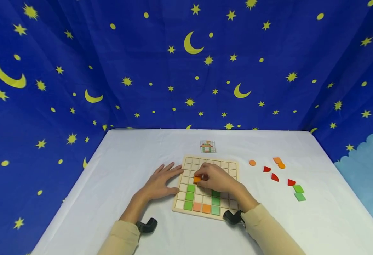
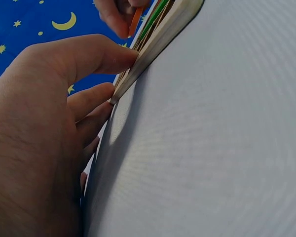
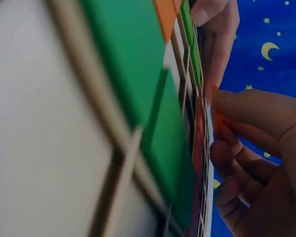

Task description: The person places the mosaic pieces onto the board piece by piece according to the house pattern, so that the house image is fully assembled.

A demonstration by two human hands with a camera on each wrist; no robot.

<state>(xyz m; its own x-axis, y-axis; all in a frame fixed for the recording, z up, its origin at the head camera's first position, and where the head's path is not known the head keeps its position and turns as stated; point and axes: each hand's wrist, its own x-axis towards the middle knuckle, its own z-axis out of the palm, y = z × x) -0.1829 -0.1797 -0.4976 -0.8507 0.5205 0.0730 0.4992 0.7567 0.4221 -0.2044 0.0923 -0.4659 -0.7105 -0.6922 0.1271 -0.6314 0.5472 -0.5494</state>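
Observation:
A wooden grid board (image 1: 179, 204) lies on the table, with green tiles (image 1: 189, 196) in two columns and two orange-toned tiles (image 1: 206, 209) between them in the bottom row. Over the middle of the board, my right hand (image 1: 216, 179) pinches an orange tile (image 3: 218, 121) between thumb and fingers. Some red shows beside its fingertips, partly hidden. My left hand (image 1: 159, 186) lies spread at the board's left side. In the left wrist view, its thumb and fingertips touch the board's edge (image 2: 153, 54).
Beyond the board lies a small pattern card (image 1: 207, 146). To the right are loose pieces: red quarter circles (image 1: 274, 177), an orange disc (image 1: 252, 162), a round orange piece (image 1: 281, 165), an orange square (image 1: 277, 160) and green tiles (image 1: 299, 197). A starry blue curtain (image 1: 161, 63) stands behind.

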